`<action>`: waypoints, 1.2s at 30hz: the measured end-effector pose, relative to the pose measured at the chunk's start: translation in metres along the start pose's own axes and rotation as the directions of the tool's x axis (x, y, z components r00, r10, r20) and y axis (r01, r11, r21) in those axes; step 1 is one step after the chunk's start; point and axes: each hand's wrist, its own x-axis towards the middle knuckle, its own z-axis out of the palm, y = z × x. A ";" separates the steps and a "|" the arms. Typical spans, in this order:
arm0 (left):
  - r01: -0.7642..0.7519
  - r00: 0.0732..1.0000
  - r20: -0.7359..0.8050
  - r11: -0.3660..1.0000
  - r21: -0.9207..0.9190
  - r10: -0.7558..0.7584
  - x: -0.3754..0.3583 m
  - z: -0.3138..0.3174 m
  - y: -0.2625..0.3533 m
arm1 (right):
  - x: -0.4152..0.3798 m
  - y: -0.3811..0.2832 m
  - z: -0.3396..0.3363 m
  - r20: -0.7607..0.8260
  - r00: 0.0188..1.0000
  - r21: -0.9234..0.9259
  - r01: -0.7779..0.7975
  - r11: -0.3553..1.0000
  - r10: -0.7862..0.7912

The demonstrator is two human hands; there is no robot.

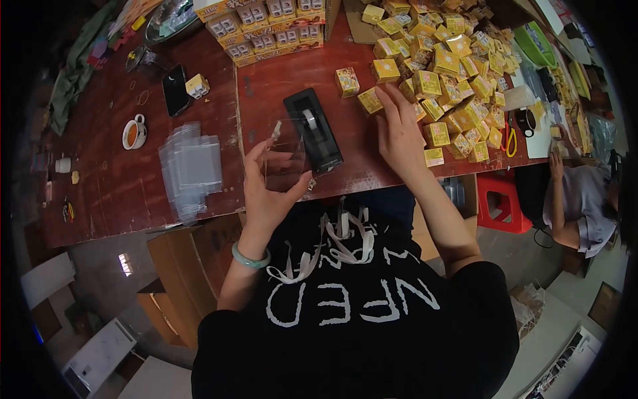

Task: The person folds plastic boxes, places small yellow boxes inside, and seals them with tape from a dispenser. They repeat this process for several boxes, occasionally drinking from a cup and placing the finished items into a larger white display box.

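My left hand [269, 196] grips a clear plastic box [284, 159], thumb on one side and fingers on the other. Just beyond it on the red table lies a black tape dispenser [324, 143] with a roll of tape in it. My right hand [401, 136] reaches to the front of a heap of small yellow boxes [452, 63]. Its fingers are stretched out, the fingertips right at the edge of one yellow box [369, 101]. Another small yellow box [347, 82] stands a little apart, to the left of the heap.
Flat clear plastic sleeves [193, 166] lie at the left, near a cup [134, 132] and a black phone [176, 90]. Filled display cartons [266, 30] stand at the back. Yellow-handled scissors [510, 141] lie at the right, near a red stool [502, 203] and another person [578, 199].
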 end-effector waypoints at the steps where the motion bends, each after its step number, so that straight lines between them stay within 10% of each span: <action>1: -0.008 1.000 -0.010 1.000 0.003 0.008 0.000 0.001 -0.001 | -0.003 0.003 0.008 0.041 0.999 -0.061 -0.009 0.998 0.012; 11: -0.041 0.999 0.013 0.999 0.006 0.041 0.008 0.000 0.004 | 0.026 0.038 0.043 0.255 0.939 -0.189 -0.184 0.964 0.230; 14: -0.068 0.998 0.016 0.998 -0.015 0.068 0.011 0.004 0.006 | 0.028 0.035 0.030 0.338 0.908 0.181 -0.322 0.929 0.248; 18: -0.043 0.999 0.019 0.999 -0.022 0.043 0.017 0.007 0.004 | 0.016 0.042 0.024 0.511 0.855 0.356 -0.115 0.927 -0.090; 22: -0.057 0.998 0.003 0.998 -0.018 0.057 0.017 0.010 0.002 | 0.010 0.016 0.010 0.271 0.962 0.193 -0.022 0.981 -0.032; 25: -0.018 1.000 0.026 0.999 0.048 0.016 0.016 0.014 0.001 | 0.014 -0.002 0.024 0.274 0.905 -0.150 -0.294 0.944 0.325; 28: -0.013 1.000 0.013 0.994 0.104 0.012 0.017 0.020 -0.002 | 0.007 0.014 0.035 0.307 0.916 -0.059 -0.253 0.966 0.259; 29: 0.011 1.000 0.014 0.994 0.109 -0.012 0.020 0.020 0.001 | 0.009 0.011 0.028 0.102 0.987 0.106 -0.135 0.985 0.124; 32: 0.035 0.999 0.020 0.981 0.190 -0.040 0.024 0.022 0.006 | 0.027 -0.037 -0.015 -0.089 0.918 0.856 -0.127 0.501 0.385; 36: -0.042 0.997 -0.062 0.990 0.133 0.051 0.027 0.038 0.010 | 0.035 -0.062 -0.022 -0.213 0.977 0.642 0.160 0.750 -0.026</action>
